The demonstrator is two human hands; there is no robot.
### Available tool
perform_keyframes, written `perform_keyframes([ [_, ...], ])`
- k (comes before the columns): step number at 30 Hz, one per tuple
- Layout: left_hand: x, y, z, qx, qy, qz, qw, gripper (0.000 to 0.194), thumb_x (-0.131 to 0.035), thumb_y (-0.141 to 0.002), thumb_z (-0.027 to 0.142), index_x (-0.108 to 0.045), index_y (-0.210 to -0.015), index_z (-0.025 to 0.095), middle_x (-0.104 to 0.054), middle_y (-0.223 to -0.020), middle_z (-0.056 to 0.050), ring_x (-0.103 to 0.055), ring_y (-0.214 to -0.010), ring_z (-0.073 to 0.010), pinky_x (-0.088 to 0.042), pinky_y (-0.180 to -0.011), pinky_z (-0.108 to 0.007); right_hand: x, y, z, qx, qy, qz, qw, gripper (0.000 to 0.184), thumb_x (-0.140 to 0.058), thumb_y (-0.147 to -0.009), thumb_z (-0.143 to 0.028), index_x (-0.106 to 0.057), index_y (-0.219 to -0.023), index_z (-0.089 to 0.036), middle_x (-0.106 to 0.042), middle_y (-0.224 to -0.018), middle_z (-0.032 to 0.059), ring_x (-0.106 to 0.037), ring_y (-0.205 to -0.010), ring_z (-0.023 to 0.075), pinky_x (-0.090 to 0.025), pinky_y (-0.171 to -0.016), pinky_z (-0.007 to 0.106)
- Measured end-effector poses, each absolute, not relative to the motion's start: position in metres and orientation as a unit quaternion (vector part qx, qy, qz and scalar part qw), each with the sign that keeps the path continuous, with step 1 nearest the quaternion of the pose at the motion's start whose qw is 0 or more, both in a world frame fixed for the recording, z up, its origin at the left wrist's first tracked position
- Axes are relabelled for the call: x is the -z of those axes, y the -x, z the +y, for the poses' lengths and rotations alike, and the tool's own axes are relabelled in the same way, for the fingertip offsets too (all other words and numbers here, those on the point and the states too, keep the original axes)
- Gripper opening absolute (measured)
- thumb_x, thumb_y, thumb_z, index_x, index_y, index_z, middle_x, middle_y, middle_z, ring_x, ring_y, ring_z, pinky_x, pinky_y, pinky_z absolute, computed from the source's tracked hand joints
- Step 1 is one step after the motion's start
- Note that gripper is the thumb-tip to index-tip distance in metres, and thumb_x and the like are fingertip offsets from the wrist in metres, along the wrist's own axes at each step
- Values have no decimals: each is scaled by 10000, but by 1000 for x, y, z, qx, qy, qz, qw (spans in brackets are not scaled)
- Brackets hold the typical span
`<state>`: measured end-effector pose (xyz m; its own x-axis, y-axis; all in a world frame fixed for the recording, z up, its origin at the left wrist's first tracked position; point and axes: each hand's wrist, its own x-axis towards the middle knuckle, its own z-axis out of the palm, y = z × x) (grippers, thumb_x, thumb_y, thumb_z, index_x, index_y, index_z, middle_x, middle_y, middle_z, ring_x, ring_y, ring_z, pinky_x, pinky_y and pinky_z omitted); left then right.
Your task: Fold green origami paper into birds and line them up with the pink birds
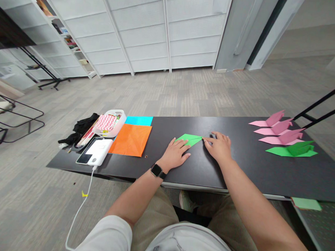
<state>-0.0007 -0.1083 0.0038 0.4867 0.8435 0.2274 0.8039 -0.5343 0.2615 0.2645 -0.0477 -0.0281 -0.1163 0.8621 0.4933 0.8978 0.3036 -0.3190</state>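
Observation:
A folded piece of green origami paper (193, 140) lies on the dark table in front of me, its narrow point aimed to the right. My left hand (175, 154) rests flat on the paper's left part, fingers spread, hiding some of it. At the pointed right end, my right hand (218, 147) touches the tip with its index finger; the thumb and other fingers are apart and hold nothing. Over to the right stand several folded pink paper birds (280, 137) in a row, with a green paper bird (292, 149) nearest to me.
Left of my hands lie orange paper sheets (130, 140) and a blue sheet (140, 120). Beside them are a white basket (120, 121), a phone (85, 158) and a white power bank (102, 152) with a hanging cable (83, 207). Green paper (307, 203) lies below the table's right front edge.

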Motion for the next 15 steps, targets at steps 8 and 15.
perform_keyframes([
  [8, -5, -1, -110, -167, -857, 484, 58, 379, -557, -1075, 450, -668, -1405, 299, -578, -1605, -60, -519, -1487, -283, -241, -1336, -578, 24, -268, -45, 15, 585, -738, 336, 306, -572, -1005, -363, -854, -1088, -277, -727, -1250, 120, -620, -1143, 341, -487, -1007, 545],
  [15, -4, -1, -109, -168, -856, 486, 57, 376, -550, -1076, 452, -671, -1400, 304, -579, -1602, -62, -516, -1486, -279, -246, -1334, -567, 24, -260, -47, 19, 571, -767, 292, 325, -611, -990, -369, -828, -1226, -315, -682, -1332, 133, -595, -1193, 357, -458, -1041, 565],
])
